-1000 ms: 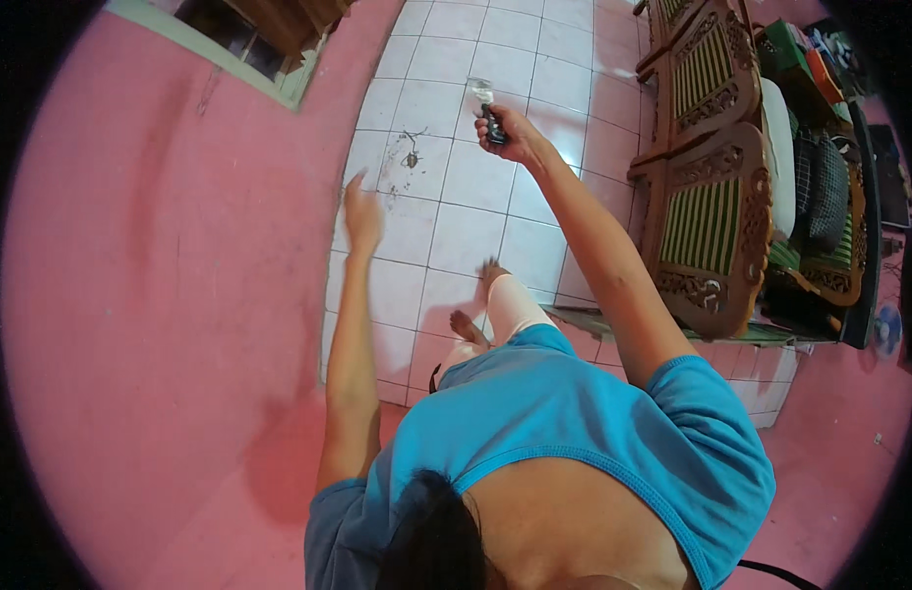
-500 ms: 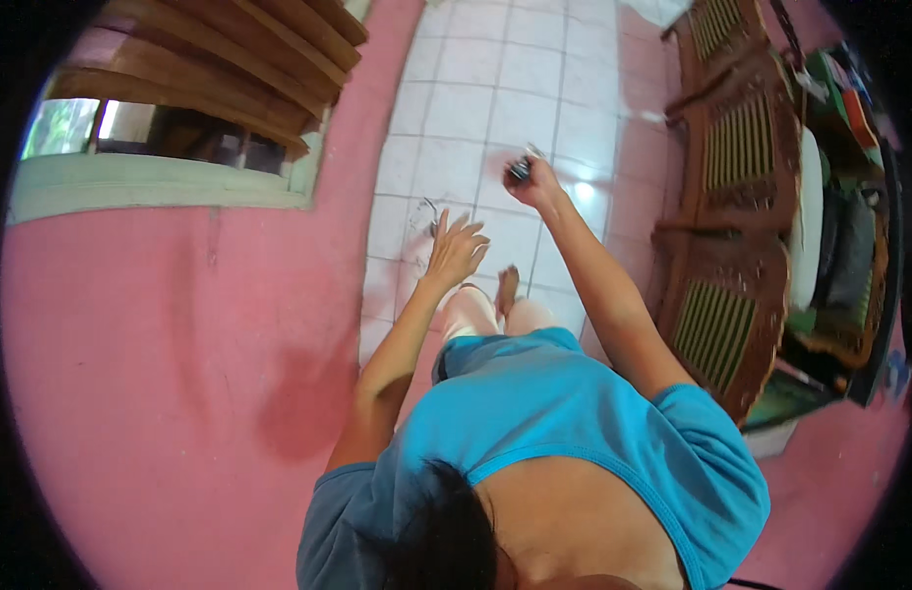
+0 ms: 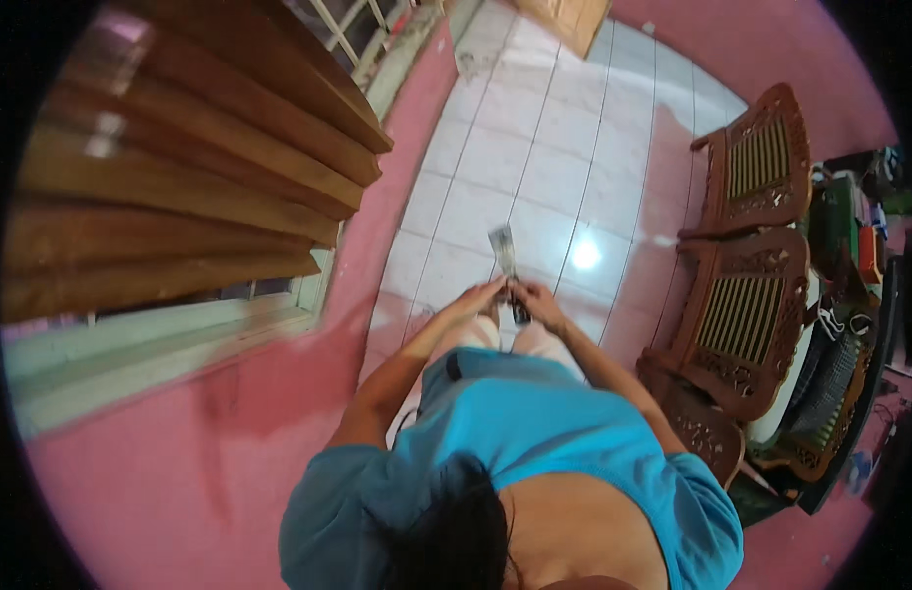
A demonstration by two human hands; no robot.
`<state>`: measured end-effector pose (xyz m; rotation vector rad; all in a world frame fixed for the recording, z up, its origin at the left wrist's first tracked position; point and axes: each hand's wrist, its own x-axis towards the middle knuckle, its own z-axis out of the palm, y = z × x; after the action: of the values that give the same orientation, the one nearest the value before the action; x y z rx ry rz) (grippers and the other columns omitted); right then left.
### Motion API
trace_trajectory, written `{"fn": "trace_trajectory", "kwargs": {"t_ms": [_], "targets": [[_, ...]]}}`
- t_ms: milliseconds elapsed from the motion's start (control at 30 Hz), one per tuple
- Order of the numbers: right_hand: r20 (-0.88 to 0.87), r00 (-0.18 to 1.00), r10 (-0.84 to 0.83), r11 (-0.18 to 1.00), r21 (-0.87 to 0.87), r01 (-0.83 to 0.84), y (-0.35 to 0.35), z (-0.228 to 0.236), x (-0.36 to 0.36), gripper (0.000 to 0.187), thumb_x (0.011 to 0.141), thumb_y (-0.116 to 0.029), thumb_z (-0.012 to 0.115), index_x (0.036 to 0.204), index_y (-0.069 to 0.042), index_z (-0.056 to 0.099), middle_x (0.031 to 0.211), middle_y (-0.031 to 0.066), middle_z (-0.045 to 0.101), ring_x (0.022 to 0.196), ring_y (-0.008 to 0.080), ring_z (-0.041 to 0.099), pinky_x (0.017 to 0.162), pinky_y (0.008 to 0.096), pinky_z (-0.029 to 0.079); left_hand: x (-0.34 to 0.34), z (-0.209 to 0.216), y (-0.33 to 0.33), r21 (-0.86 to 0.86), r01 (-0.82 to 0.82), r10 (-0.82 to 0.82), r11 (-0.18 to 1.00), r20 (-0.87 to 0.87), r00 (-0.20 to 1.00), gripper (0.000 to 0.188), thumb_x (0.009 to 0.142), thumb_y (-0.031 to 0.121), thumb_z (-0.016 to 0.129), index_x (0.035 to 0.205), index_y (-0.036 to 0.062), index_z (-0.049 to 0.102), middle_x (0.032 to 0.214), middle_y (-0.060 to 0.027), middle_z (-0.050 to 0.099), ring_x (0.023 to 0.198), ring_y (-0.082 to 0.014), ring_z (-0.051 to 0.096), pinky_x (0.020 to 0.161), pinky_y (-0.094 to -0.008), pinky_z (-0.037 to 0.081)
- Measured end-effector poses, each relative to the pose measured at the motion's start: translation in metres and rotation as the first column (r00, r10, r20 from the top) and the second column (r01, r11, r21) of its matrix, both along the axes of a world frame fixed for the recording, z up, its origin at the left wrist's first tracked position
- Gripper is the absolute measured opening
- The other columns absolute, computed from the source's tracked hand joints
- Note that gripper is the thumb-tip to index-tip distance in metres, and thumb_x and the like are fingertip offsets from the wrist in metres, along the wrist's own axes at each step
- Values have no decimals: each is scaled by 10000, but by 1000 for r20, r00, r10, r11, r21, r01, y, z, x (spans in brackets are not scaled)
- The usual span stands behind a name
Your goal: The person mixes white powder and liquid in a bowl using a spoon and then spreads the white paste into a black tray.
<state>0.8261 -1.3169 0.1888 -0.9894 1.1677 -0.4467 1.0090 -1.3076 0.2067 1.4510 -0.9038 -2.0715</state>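
A metal turner [image 3: 502,243] with a flat, seemingly slotted blade and a black handle points away from me, above the tiled floor. Around its black handle, close to the neck, my right hand [image 3: 539,305] is closed. From the other side my left hand [image 3: 488,293] meets it, fingers pressed together at the turner's neck. Both hands are in front of my shorts, nearly touching. Part of the handle is covered by the right-hand fingers, and the left fingertips are hard to make out.
White floor tiles [image 3: 554,128] stretch ahead. Along the right stand carved wooden chairs [image 3: 751,315] with slatted backs, and cluttered shelving [image 3: 859,236] behind them. At left are a pink wall [image 3: 269,383] and a brown curtain [image 3: 210,157] over a window. A wooden panel [image 3: 564,20] is at the far end.
My left hand was apart with fingers spread; now it has come to the turner. My right hand has drawn inward and nearer with the handle. My view has shifted along the room.
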Motion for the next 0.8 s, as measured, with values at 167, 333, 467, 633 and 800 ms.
{"fn": "trace_trajectory", "kwargs": {"t_ms": [167,333,467,633,800], "targets": [[110,993,43,996,70,-51,-140,31,4,369,886,-389,562,874,-28,634,705,7,585,595,81,518,539,241,441,-16,34,-138,-55,-118,106,992,-184,977,450,943,409,399,1224,71,497,1067,-54,564,1040,-159,511,891,-348,403],[21,938,345,939,-16,-345,-264,43,5,449,810,-448,641,898,-8,658,707,52,622,603,101,572,548,238,472,-7,8,-236,-101,-281,260,954,-185,948,333,969,277,372,1130,25,519,999,-80,596,861,-146,565,789,-280,438],[-140,980,139,988,-43,-146,-387,48,-5,420,751,-376,727,897,-1,610,739,13,596,681,96,559,614,236,474,-6,23,-321,-156,-382,375,911,-74,924,309,972,275,367,1029,26,539,872,-64,593,758,-123,559,710,-252,449],[29,983,184,961,-216,-173,-528,53,20,390,796,-400,672,705,-26,610,640,26,579,551,85,524,515,230,423,-6,46,-402,-174,-342,344,923,-20,939,311,956,320,388,935,51,543,689,-11,503,593,-92,505,547,-236,417],[-84,988,-130,955,-278,102,-640,20,37,487,877,-434,542,622,-24,605,550,21,538,454,79,480,427,242,379,22,50,-472,-64,-371,370,926,-37,928,336,942,361,396,879,57,527,613,17,442,497,-65,405,499,-218,379]]}}
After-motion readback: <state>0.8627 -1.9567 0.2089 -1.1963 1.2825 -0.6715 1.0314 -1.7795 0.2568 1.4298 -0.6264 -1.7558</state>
